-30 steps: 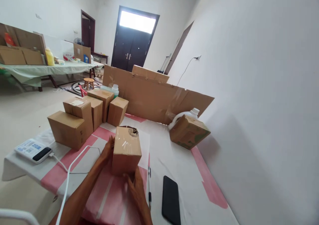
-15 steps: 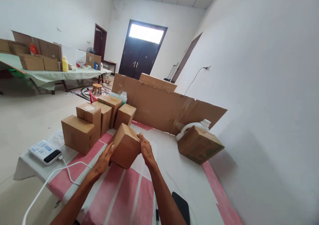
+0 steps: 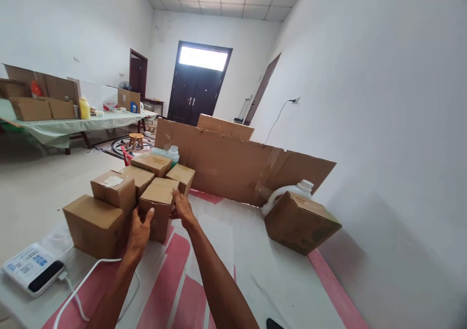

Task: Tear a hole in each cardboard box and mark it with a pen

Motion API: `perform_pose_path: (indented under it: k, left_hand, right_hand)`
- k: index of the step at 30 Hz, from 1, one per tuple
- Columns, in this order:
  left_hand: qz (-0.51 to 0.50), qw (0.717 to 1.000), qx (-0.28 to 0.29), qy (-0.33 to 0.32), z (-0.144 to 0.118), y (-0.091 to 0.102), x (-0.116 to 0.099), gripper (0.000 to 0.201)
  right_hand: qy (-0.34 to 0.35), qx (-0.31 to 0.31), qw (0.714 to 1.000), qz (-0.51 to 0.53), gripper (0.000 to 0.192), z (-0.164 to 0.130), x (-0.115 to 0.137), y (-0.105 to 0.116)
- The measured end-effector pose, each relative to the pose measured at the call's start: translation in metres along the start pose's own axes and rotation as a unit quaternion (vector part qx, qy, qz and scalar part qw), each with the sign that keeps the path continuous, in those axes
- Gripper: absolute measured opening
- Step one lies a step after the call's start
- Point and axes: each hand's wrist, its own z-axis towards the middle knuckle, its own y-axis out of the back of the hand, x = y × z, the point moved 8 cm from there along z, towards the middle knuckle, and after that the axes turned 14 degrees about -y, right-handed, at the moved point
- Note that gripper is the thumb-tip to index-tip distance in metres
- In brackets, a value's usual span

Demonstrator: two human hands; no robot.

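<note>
At far left, at abt 8 o'clock, a white scale (image 3: 31, 269) sits on the table (image 3: 255, 266) edge w/ a white cable (image 3: 91, 270) curling off toward 6 o'clock. Just right of it stands a big box (image 3: 93, 224), and behind that, touching it, a taped box (image 3: 113, 190). Further back at 11 o'clock are more boxes (image 3: 151, 164) and a capped bottle (image 3: 173, 153).

The left hand (image 3: 140, 232) is spread against the near-left face of the small box (image 3: 158, 207) — fingers open and pressed flat on the cardboard, not curled round it. That box stands upright on the table, just left of centre, tucked in against the taped box on its left and another box (image 3: 182, 176) behind it at 1 o'clock. The right hand (image 3: 182, 207) is on the box's right top edge, fingers bent over the corner; so both hands press the box between them, neither closed into a fist.

Behind, from 11 to 2 o'clock, a long cardboard sheet (image 3: 233, 166) stands on edge. At 3 o'clock a tilted box (image 3: 301, 222) leans w/ a white jug (image 3: 292, 193) touching its back — well apart from the hands. The table cover has pink stripes.
</note>
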Motion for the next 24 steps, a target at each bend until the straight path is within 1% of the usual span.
perform_pose_path:
  k: [2, 4, 6, 7, 8, 9, 10, 11, 12, 13, 15, 16, 17, 18, 20, 22, 24]
  left_hand:
    - [0.014, 1.0, -0.004, -0.008, -0.004, 0.0, -0.009, 0.067]
    - [0.028, 0.999, -0.01, -0.015, -0.016, 0.0, -0.019, 0.083]
    - [0.047, 0.999, -0.017, -0.021, -0.035, -0.004, -0.027, 0.103]
    - [0.069, 0.997, -0.019, -0.031, -0.047, -0.008, -0.03, 0.109]
    - [0.091, 0.994, -0.004, -0.054, -0.06, -0.017, -0.035, 0.117]
    - [0.109, 0.99, 0.018, -0.091, -0.076, -0.03, -0.04, 0.123]
    - [0.114, 0.983, 0.047, -0.133, -0.094, -0.046, -0.046, 0.125]
    - [0.111, 0.975, 0.078, -0.173, -0.113, -0.065, -0.051, 0.125]
    - [0.101, 0.968, 0.12, -0.195, -0.133, -0.089, -0.054, 0.12]
    - [0.089, 0.961, 0.168, -0.202, -0.151, -0.115, -0.054, 0.113]
    - [0.059, 0.942, 0.268, -0.191, -0.18, -0.176, -0.055, 0.1]
    - [0.042, 0.931, 0.312, -0.184, -0.19, -0.209, -0.057, 0.096]
    - [0.023, 0.92, 0.348, -0.18, -0.196, -0.242, -0.06, 0.095]
    - [0.006, 0.909, 0.376, -0.177, -0.198, -0.276, -0.065, 0.094]
    - [-0.024, 0.894, 0.426, -0.137, -0.197, -0.345, -0.07, 0.09]
    - [-0.028, 0.887, 0.444, -0.125, -0.19, -0.408, -0.076, 0.083]
    - [-0.03, 0.883, 0.452, -0.123, -0.186, -0.463, -0.08, 0.068]
  right_hand:
    - [-0.007, -0.009, 1.0, 0.008, 0.065, -0.006, -0.006, -0.002]
    - [-0.01, -0.001, 1.0, 0.026, 0.066, -0.019, -0.016, 0.0]
    - [0.005, 0.021, 0.998, 0.052, 0.069, -0.033, -0.029, 0.013]
    - [0.031, 0.025, 0.997, 0.068, 0.072, -0.041, -0.034, 0.027]
    - [0.064, 0.0, 0.995, 0.08, 0.074, -0.048, -0.04, 0.051]
    - [0.096, -0.054, 0.99, 0.089, 0.074, -0.058, -0.048, 0.084]
    - [0.123, -0.127, 0.98, 0.095, 0.073, -0.07, -0.058, 0.125]
    - [0.136, -0.233, 0.958, 0.095, 0.07, -0.086, -0.071, 0.175]
    - [0.134, -0.316, 0.934, 0.101, 0.067, -0.103, -0.085, 0.224]
    - [0.127, -0.373, 0.913, 0.11, 0.068, -0.119, -0.099, 0.271]
    - [0.108, -0.469, 0.867, 0.128, 0.076, -0.151, -0.124, 0.362]
    - [0.1, -0.505, 0.847, 0.135, 0.08, -0.164, -0.134, 0.402]
    - [0.094, -0.53, 0.831, 0.139, 0.081, -0.174, -0.143, 0.438]
    - [0.087, -0.549, 0.819, 0.143, 0.082, -0.18, -0.151, 0.469]
    - [0.074, -0.567, 0.807, 0.149, 0.081, -0.182, -0.163, 0.519]
    - [0.062, -0.57, 0.804, 0.155, 0.082, -0.172, -0.173, 0.556]
    - [0.051, -0.567, 0.807, 0.159, 0.086, -0.155, -0.18, 0.582]
